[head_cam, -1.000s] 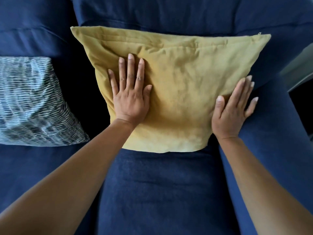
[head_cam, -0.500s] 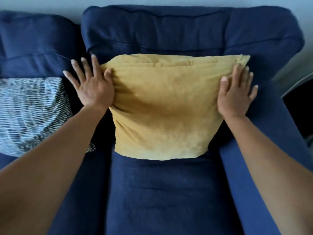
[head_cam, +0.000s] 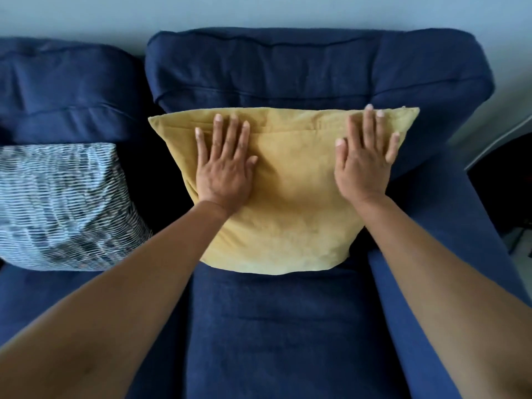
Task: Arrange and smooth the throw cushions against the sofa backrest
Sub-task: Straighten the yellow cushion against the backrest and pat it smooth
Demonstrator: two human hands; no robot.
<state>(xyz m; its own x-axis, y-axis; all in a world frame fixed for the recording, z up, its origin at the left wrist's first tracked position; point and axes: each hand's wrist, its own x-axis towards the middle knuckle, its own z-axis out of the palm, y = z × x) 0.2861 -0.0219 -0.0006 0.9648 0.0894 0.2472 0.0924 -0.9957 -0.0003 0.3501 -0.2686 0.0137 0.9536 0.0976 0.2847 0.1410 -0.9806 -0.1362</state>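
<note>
A mustard-yellow cushion (head_cam: 290, 203) leans upright against the navy backrest (head_cam: 302, 70) of the sofa's right-hand seat. My left hand (head_cam: 223, 165) lies flat on its upper left part, fingers spread and pointing up. My right hand (head_cam: 364, 156) lies flat on its upper right part, fingertips at the top seam. Neither hand grips the fabric. A grey-and-white patterned cushion (head_cam: 60, 205) leans against the left backrest, untouched, partly cut off by the frame's left edge.
The navy seat cushion (head_cam: 276, 326) stretches toward me below the yellow cushion. The sofa's right armrest (head_cam: 449, 226) runs beside my right forearm. A pale wall (head_cam: 259, 10) stands behind the sofa. Dark floor space lies past the armrest at the right.
Both hands moved from the yellow cushion's side edges onto its front face, palms flat near the top. The view has pulled back, showing more backrest and wall.
</note>
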